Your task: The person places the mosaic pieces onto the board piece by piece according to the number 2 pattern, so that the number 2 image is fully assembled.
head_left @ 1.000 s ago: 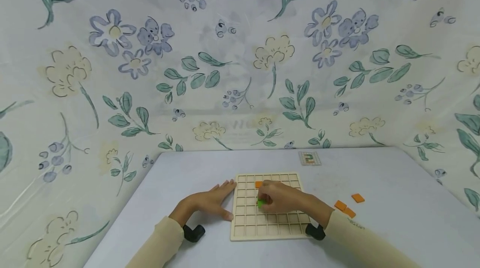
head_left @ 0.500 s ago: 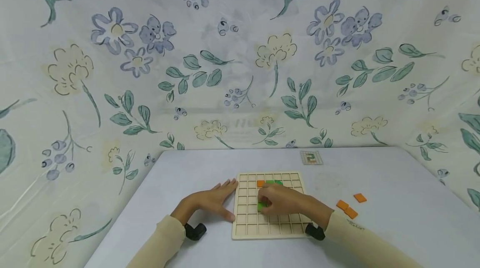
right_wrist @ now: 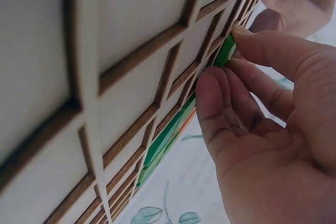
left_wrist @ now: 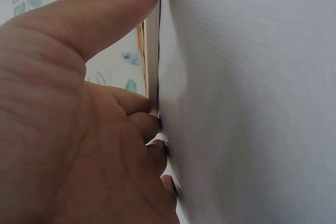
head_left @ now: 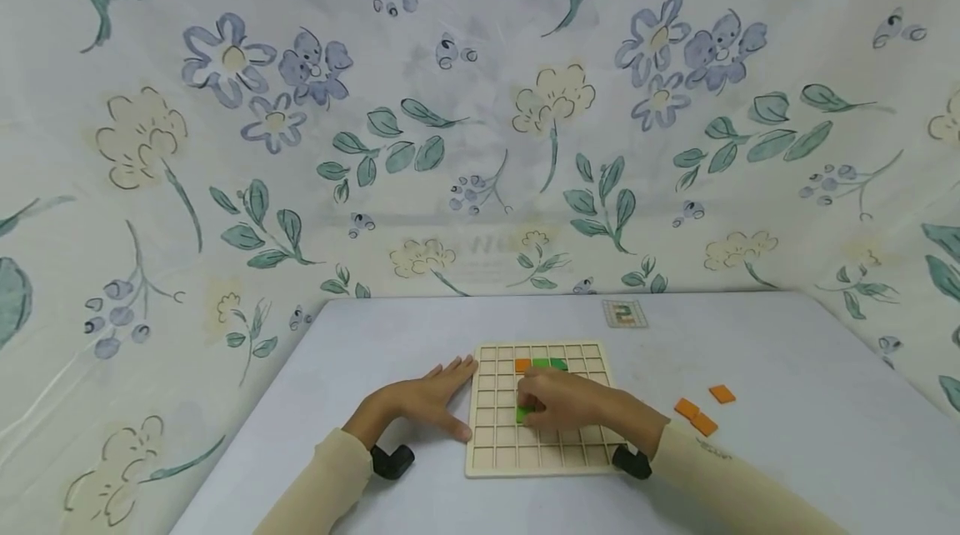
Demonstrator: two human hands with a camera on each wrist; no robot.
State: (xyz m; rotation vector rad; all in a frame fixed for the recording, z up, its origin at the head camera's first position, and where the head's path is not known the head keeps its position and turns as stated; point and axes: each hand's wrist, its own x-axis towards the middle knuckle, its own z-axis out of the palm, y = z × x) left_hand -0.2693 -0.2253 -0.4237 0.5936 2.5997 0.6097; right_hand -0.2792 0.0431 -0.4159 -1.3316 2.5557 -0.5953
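A pale wooden grid board (head_left: pixel 506 458) lies on the table between the hands. My right hand (head_left: pixel 566 400) is over its middle, thumb and fingertips pinching a small green tile (head_left: pixel 522 415). In the right wrist view that green tile (right_wrist: pixel 224 51) is at the grid, between thumb and fingers. Farther up the board, an orange tile (head_left: pixel 522 365) and two green tiles (head_left: pixel 541 363) sit side by side in one row. My left hand (head_left: pixel 429 402) rests spread on the table, thumb and fingertips at the board's left edge. The right hand hides some of the middle cells.
Three loose orange tiles (head_left: pixel 722 394) lie on the table to the right of the board. A small card with a printed grid pattern (head_left: pixel 624 314) is behind the board, toward the right. A flower-patterned cloth (head_left: pixel 480 143) hangs behind the white table (head_left: pixel 405 327).
My right hand has shifted slightly nearer on the board, uncovering the two green tiles beside the orange one. The pinched green tile now looks flatter against the grid. My left hand stays put.
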